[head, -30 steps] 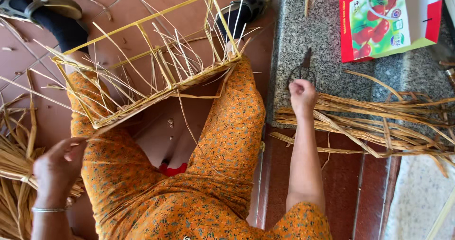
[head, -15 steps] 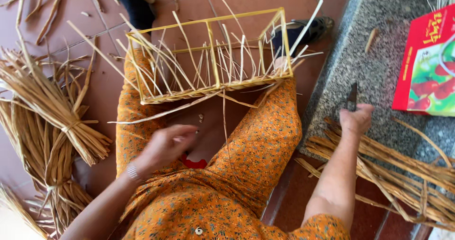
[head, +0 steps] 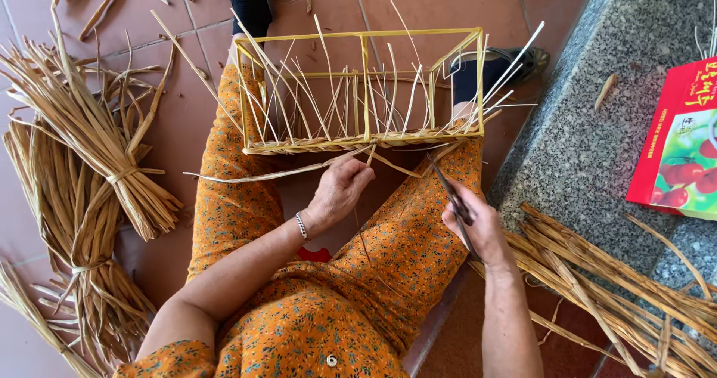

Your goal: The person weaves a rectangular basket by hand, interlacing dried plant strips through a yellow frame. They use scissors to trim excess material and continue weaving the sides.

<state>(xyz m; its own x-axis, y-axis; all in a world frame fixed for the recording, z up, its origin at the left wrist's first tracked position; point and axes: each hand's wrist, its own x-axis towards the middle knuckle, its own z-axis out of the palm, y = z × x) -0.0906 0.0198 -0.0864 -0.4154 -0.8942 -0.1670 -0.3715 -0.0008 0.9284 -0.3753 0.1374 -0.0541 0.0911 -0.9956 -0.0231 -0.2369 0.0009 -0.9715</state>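
At the near edge, on the lap, I log both hands at work. Right hand (head: 478,225) has its fingers wrapped closed around a pair of scissors (head: 450,191); the blades run up past the fingertips toward the basket's front edge. Whether the blades are parted I cannot tell. Left hand (head: 340,191) has fingertips pinched together on a long loose straw strand (head: 284,172), which trails out to the left, away from the knuckles.

Just beyond both sets of fingertips: one yellow wire basket frame (head: 364,87), resting across the knees, low woven band along its bottom, many thin stakes standing up from it.

Judgement: trimming step. The weave is only a few rows high, so early in the job. The next cut calls for the held strand kept taut and the blade tips brought onto a stray end close to the weave, clear of the stakes.

Count, outward from the hands: two tied straw bundles (head: 89,146) well left of the left hand; one loose straw heap (head: 620,288) just right of the right wrist on the granite step (head: 590,146); one red box (head: 676,150) farther right.
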